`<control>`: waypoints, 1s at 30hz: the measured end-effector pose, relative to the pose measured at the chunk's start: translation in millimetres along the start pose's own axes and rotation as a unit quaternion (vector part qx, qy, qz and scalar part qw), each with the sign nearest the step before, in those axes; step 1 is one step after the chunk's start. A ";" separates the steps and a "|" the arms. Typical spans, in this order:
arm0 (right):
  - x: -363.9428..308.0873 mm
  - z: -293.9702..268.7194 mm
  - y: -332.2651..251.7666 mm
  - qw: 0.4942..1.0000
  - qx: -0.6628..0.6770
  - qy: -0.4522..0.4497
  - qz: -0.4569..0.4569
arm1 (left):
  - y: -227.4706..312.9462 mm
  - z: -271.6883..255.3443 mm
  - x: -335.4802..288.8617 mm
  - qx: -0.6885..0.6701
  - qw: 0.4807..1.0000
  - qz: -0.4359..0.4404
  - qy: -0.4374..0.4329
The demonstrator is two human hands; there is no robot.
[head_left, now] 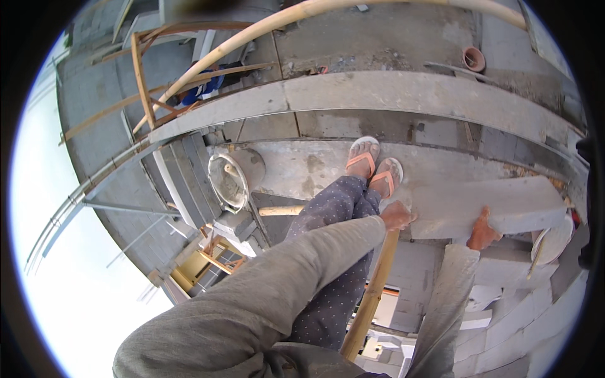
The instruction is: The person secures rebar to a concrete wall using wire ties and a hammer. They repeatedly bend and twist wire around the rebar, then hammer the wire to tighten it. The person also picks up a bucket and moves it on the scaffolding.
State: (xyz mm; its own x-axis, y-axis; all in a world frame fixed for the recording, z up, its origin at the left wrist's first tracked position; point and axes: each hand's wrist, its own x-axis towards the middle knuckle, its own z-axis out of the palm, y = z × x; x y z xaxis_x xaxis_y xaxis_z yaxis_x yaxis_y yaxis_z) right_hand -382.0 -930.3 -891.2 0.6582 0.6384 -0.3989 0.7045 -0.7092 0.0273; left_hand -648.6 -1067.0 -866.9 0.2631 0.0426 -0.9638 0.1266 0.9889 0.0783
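A long pale grey concrete block lies at right, beside the plank where my feet stand in sandals with orange straps. My left hand is closed at the block's left end, its fingers curled against the edge. On the near long side, my right hand grips the block with the thumb up against its face; the other fingers are partly hidden. Both sleeves are grey and dusty.
A bucket with grey mortar stands on the left. A bamboo pole runs below my left hand. A concrete beam crosses ahead, with a terracotta-coloured pot beyond. Another person in blue is lower down, at the far left.
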 end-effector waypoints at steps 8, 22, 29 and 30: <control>-61.1 -25.9 -59.3 0.993 -0.098 -0.018 0.058 | -83.3 -195.9 -136.5 -0.032 0.958 0.138 0.250; -343.1 -37.2 -10.5 0.774 -0.052 -0.628 -0.062 | -388.3 -273.0 -172.5 -0.797 0.489 0.059 0.350; -419.5 16.4 -88.1 0.720 -0.279 -0.370 -0.516 | -538.8 -342.1 -149.1 -0.735 0.503 -0.053 0.451; -439.9 35.9 -110.5 0.717 -0.232 -0.352 -0.556 | -562.4 -346.0 -156.1 -0.775 0.481 0.007 0.409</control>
State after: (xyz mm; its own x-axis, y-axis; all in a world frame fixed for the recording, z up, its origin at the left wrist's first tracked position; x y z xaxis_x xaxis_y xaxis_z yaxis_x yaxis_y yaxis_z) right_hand -758.9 -1143.5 -751.6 -0.5591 0.3075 -0.7699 0.8100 0.4005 -0.4283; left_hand -1091.8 -1580.4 -848.7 -0.2924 -0.5346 -0.7929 -0.9020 -0.1214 0.4144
